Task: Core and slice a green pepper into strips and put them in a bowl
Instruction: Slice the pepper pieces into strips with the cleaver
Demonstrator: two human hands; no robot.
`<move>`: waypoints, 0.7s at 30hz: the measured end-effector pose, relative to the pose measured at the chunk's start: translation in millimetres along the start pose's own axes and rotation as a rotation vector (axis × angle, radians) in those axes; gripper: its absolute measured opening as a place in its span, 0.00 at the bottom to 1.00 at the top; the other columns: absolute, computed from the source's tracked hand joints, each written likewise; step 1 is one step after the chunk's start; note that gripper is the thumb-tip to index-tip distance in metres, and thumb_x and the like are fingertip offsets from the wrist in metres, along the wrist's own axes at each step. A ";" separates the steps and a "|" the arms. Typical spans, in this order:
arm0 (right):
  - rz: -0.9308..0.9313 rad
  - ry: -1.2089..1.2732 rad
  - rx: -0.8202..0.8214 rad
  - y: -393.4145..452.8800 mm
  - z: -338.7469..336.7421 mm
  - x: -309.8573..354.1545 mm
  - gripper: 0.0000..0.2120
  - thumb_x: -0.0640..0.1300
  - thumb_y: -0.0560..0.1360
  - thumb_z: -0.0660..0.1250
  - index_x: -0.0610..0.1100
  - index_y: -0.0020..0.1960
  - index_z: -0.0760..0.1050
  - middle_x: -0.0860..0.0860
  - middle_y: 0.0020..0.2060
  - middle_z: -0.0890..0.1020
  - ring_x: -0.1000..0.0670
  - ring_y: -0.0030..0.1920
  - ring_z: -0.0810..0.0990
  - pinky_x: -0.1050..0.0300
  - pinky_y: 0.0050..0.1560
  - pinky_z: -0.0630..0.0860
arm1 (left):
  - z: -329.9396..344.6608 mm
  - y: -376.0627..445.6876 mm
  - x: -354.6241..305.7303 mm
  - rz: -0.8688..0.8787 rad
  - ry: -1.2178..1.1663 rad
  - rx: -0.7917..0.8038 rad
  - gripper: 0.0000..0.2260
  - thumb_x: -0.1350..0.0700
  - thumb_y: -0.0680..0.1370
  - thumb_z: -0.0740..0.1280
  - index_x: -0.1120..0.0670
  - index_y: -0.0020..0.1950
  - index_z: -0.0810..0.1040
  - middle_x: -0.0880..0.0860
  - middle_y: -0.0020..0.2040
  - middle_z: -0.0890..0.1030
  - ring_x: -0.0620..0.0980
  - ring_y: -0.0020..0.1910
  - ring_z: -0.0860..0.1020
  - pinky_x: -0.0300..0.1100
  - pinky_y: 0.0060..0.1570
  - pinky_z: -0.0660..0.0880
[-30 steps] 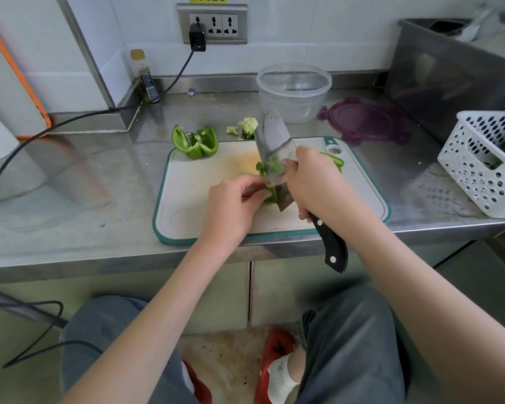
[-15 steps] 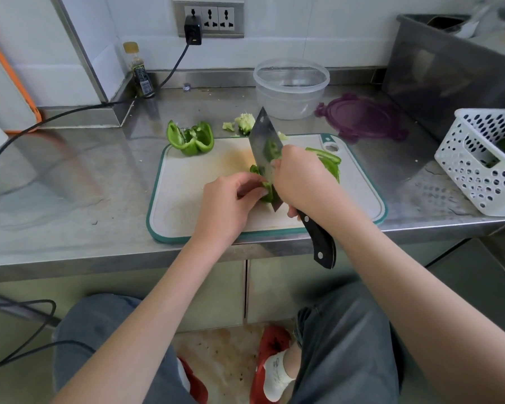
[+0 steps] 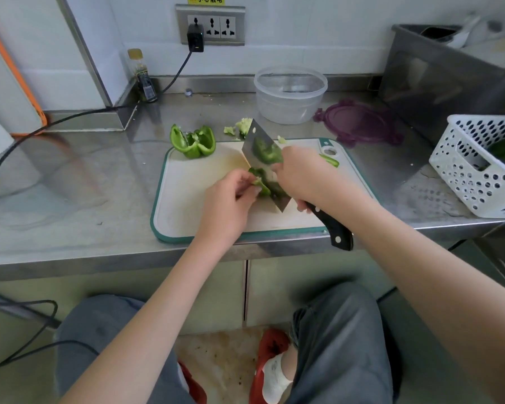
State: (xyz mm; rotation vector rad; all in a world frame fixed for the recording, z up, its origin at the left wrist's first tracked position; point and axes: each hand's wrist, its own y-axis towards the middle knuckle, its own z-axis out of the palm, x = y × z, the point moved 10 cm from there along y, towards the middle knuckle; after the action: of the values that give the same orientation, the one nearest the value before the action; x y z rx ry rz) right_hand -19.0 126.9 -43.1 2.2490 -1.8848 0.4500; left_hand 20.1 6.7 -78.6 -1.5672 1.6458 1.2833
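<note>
On the white cutting board (image 3: 187,205) my left hand (image 3: 228,205) pinches a green pepper piece (image 3: 260,182) at its left end. My right hand (image 3: 303,176) grips a cleaver (image 3: 263,158) with a black handle, its blade edge down across that piece. A larger uncut pepper part (image 3: 193,142) lies at the board's far left corner. Cut strips (image 3: 330,160) show past my right hand. The pale core (image 3: 244,125) sits on the counter behind the board. A clear plastic bowl (image 3: 290,94) stands further back.
A purple lid (image 3: 359,123) lies right of the bowl. A white perforated basket (image 3: 478,167) with something green in it stands at the right. A small bottle (image 3: 143,77) and a black cable (image 3: 70,116) are at the back left. A steel bin (image 3: 438,77) is back right.
The cleaver blade has come down onto the pepper piece by my left fingers. My left hand still holds that piece in the same spot on the board.
</note>
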 end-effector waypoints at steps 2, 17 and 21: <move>0.059 -0.030 0.000 3.4 -5.7 -12.9 0.06 0.39 0.80 0.55 0.39 0.46 0.69 0.46 0.28 0.73 0.50 0.21 0.72 0.63 0.13 0.68 | 0.6 0.5 5.4 -0.053 -0.073 0.023 0.04 0.60 0.77 0.67 0.50 0.47 0.77 0.47 0.44 0.82 0.44 0.45 0.81 0.40 0.51 0.77; 0.246 0.300 -0.183 -9.8 -62.5 -138.5 0.13 0.48 0.81 0.54 0.40 0.43 0.67 0.50 0.11 0.69 0.51 0.11 0.68 0.62 0.20 0.66 | 48.6 29.8 -29.2 0.023 0.177 0.166 0.13 0.55 0.75 0.69 0.55 0.59 0.77 0.51 0.55 0.81 0.44 0.51 0.77 0.28 0.48 0.70; 0.255 0.324 -0.180 -8.3 -52.5 -147.6 0.11 0.47 0.80 0.54 0.41 0.43 0.66 0.49 0.13 0.71 0.50 0.11 0.69 0.66 0.17 0.63 | 68.5 24.5 -19.8 0.075 0.647 0.286 0.28 0.45 0.81 0.54 0.60 0.76 0.57 0.58 0.76 0.59 0.54 0.75 0.56 0.47 0.73 0.50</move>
State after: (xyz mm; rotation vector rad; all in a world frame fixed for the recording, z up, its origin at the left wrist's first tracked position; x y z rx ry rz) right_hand -39.8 282.4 -43.0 1.7129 -1.9539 0.6116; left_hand -15.3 73.1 -83.0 -1.8566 2.1694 0.5425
